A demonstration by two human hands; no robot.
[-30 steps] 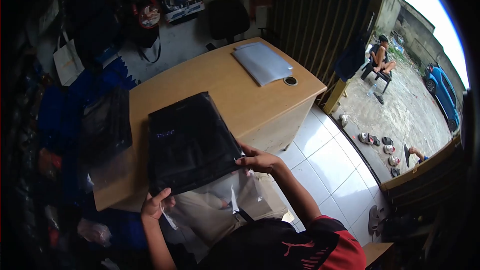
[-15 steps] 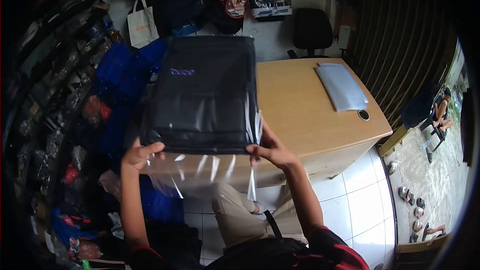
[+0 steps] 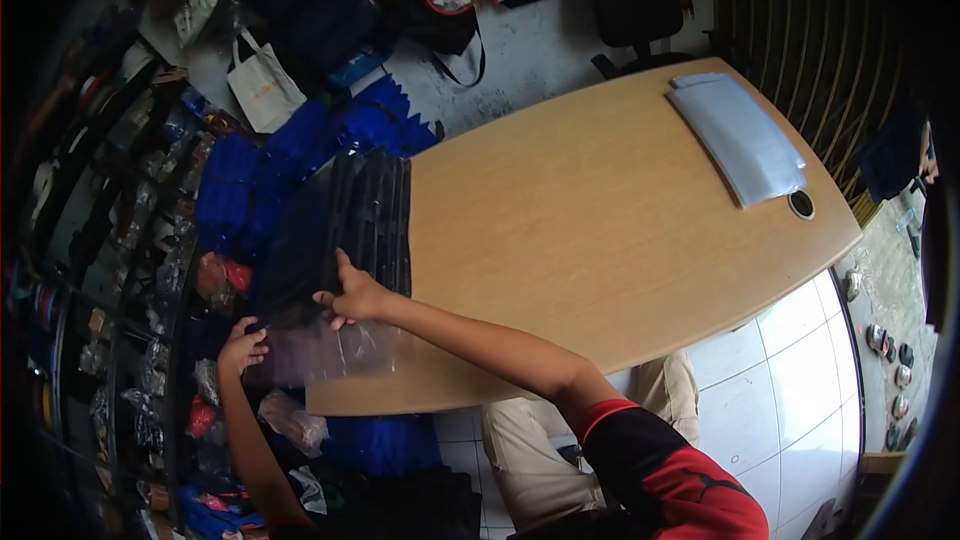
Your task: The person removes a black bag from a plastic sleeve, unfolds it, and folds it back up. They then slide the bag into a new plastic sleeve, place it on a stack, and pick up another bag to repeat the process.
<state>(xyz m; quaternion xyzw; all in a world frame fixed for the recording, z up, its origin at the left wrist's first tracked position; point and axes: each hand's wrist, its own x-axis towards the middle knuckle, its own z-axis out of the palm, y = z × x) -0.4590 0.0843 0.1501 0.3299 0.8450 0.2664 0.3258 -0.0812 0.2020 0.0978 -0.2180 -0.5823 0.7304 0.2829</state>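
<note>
A flat black bag in a clear plastic sleeve (image 3: 296, 260) lies over the left end of the table, on or against a stack of similar black plastic-wrapped bags (image 3: 378, 210). The sleeve's loose clear end (image 3: 350, 352) hangs toward me. My left hand (image 3: 242, 348) is at the sleeve's near left corner, its fingers curled at the edge. Over the near part of the bag, my right hand (image 3: 355, 296) has its index finger stretched out and its fingers apart. Whether its fingertips press on the plastic is hard to tell.
The wooden table (image 3: 560, 230) carries clear plastic sleeves (image 3: 740, 135) at its far right, near a round cable hole (image 3: 801, 204). Blue packed bundles (image 3: 235, 190) stand beyond its left end. Crowded shelves (image 3: 130, 270) line the left side; an office chair (image 3: 632, 0) stands behind.
The black bag has come down from in front of me to the left end of the table, onto the stack. My right hand has moved left across the table and loosened its grip.
</note>
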